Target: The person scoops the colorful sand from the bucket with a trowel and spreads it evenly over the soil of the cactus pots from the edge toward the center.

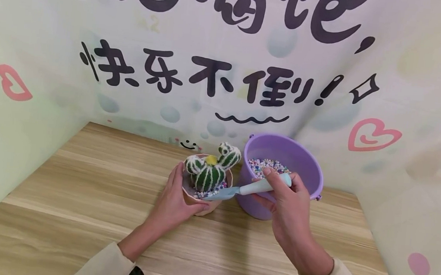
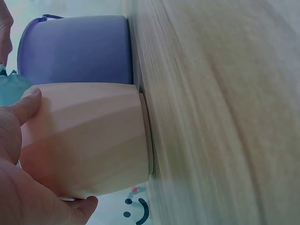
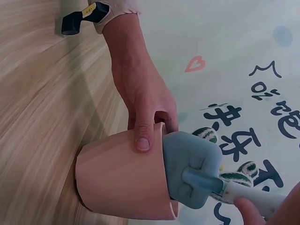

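A pink flowerpot (image 3: 122, 173) stands on the wooden table, holding a knitted green cactus (image 1: 208, 177) with white ridges and a yellow top, amid small multicoloured pebbles (image 1: 205, 194). My left hand (image 1: 174, 198) grips the pot by its rim, with the thumb at the front. In my right hand (image 1: 292, 208) is a small light-blue trowel (image 1: 263, 185), gripped by its pale handle. The trowel's blade (image 3: 192, 166) lies tilted over the pot's near right rim, beside the cactus. Whether pebbles are on the blade cannot be seen.
A purple bucket (image 1: 255, 207) partly filled with multicoloured pebbles (image 1: 266, 167) stands just right of the pot, under my right hand. Behind both hangs a printed backdrop (image 1: 206, 123) with dark lettering. The wooden tabletop (image 1: 96, 188) stretches out to the left.
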`<action>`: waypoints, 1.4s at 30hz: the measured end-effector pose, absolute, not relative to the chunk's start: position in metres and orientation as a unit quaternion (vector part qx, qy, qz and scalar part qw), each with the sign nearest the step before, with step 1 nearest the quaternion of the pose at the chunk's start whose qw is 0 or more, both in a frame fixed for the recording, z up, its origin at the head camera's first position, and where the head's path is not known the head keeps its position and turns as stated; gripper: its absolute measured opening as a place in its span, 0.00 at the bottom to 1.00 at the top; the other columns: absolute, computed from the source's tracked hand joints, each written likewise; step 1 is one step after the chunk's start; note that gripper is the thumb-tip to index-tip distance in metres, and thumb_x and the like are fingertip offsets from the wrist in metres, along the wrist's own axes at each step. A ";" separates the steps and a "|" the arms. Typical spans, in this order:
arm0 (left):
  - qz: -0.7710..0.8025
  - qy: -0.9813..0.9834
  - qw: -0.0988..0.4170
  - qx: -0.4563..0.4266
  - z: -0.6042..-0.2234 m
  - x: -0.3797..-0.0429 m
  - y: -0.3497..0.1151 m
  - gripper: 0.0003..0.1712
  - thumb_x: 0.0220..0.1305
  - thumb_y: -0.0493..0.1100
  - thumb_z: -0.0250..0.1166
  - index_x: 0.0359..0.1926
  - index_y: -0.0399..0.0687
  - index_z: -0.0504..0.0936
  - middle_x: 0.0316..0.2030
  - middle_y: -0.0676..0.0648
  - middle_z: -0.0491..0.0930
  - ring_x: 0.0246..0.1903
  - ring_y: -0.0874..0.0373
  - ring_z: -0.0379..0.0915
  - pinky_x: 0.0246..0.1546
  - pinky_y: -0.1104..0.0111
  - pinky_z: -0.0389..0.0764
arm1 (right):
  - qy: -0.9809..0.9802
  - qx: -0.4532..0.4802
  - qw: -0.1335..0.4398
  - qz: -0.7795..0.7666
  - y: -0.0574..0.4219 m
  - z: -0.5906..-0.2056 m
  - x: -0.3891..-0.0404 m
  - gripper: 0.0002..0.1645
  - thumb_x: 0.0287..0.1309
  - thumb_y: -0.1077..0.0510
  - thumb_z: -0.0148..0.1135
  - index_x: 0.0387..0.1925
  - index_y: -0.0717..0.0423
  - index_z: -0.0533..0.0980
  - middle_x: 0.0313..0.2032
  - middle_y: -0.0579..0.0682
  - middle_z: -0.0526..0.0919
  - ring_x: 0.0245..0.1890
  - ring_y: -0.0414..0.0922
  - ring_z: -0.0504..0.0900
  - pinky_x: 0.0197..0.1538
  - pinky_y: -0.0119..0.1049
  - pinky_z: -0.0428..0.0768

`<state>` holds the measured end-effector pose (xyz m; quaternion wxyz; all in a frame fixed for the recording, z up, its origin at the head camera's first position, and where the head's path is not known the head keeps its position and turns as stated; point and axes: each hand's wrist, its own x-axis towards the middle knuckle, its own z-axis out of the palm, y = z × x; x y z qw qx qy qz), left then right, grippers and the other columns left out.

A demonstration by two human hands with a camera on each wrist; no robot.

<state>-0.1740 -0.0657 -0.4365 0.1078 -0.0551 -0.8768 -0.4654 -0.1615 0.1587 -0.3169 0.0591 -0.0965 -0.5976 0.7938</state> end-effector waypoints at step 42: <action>-0.444 -0.887 0.124 -0.021 -0.439 -0.172 -0.059 0.76 0.38 0.63 0.79 0.76 0.38 0.42 0.74 0.37 0.47 0.68 0.35 0.55 0.63 0.44 0.64 | -0.486 -0.097 0.019 0.868 0.199 -0.290 -0.186 0.28 0.56 0.52 0.70 0.54 0.55 0.70 0.39 0.53 0.75 0.36 0.49 0.87 0.40 0.49 0.83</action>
